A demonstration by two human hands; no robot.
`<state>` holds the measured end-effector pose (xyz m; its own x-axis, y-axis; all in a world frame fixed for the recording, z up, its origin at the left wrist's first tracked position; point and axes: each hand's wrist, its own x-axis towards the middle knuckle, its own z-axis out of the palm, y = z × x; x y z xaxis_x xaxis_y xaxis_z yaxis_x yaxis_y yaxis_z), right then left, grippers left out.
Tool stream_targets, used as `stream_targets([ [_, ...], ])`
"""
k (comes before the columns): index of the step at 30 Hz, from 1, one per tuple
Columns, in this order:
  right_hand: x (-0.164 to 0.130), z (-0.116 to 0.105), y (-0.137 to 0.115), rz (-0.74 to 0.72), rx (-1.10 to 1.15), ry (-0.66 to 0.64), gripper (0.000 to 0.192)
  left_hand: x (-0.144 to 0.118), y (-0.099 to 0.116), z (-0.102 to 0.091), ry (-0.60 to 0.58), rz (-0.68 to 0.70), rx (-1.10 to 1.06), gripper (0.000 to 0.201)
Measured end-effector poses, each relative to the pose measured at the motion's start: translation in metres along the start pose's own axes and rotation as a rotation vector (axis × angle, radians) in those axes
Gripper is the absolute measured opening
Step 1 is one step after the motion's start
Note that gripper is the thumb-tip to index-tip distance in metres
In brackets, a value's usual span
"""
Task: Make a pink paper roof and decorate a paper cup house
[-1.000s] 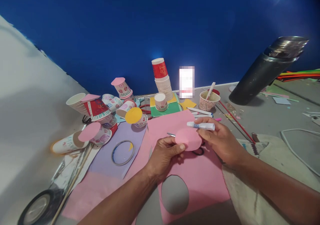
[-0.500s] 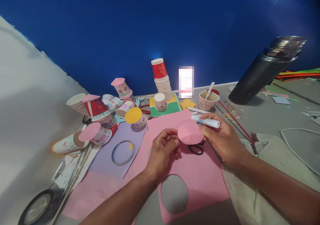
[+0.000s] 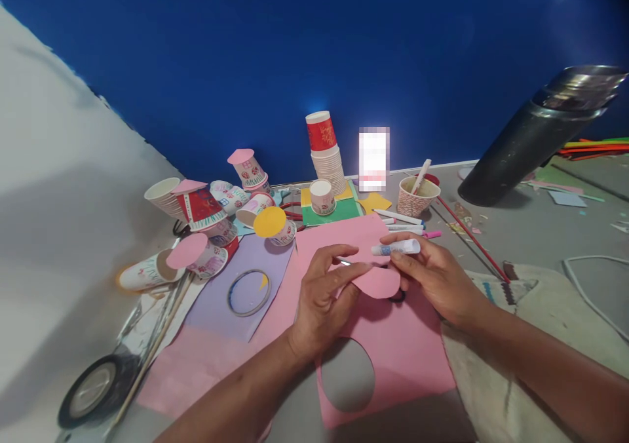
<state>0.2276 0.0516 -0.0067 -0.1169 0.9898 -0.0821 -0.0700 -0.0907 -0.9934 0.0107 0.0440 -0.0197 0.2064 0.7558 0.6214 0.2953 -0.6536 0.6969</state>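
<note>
My left hand (image 3: 327,292) is closed, its fingers and thumb pinching a pink paper disc (image 3: 378,282) that is tilted and slightly bent. In my right hand (image 3: 435,269) lies a white tube with blue print, which looks like a glue stick (image 3: 397,248). My right fingertips are close to the disc's right edge; whether they touch it I cannot tell. Below the disc, black-handled scissors (image 3: 397,296) are mostly hidden. Under both hands spreads a pink paper sheet (image 3: 407,364) with a round hole cut in it.
Decorated paper cups (image 3: 201,207) crowd the left, some with paper tops. A tall cup stack (image 3: 328,168) stands behind. Markers (image 3: 400,217) and a cup with a pen (image 3: 417,197) are beyond my right hand. A dark flask (image 3: 531,141) leans right; a tape roll (image 3: 91,390) lies front left.
My left hand has moved onto the pink disc and pinches it. The disc has tilted and dropped slightly. The glue stick stays in my right hand. The view has shifted a little.
</note>
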Motion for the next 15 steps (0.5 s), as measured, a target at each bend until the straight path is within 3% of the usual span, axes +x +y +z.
stream_targets([
  [4, 0.000, -0.003, -0.001, -0.106, -0.181, 0.094, 0.047, 0.013, 0.014, 0.000, 0.094, -0.458, -0.182, 0.012],
  [8, 0.000, -0.009, -0.005, -0.216, -0.244, 0.185, 0.038, 0.018, 0.015, 0.003, 0.111, -0.805, -0.365, 0.017],
  [11, -0.007, -0.010, -0.006, -0.314, -0.262, 0.219, 0.028, 0.015, 0.009, 0.006, 0.125, -0.927, -0.461, 0.026],
  [15, -0.020, -0.004, -0.003, -0.563, -0.435, 0.240, 0.014, 0.010, 0.004, 0.011, 0.143, -0.961, -0.516, 0.024],
])
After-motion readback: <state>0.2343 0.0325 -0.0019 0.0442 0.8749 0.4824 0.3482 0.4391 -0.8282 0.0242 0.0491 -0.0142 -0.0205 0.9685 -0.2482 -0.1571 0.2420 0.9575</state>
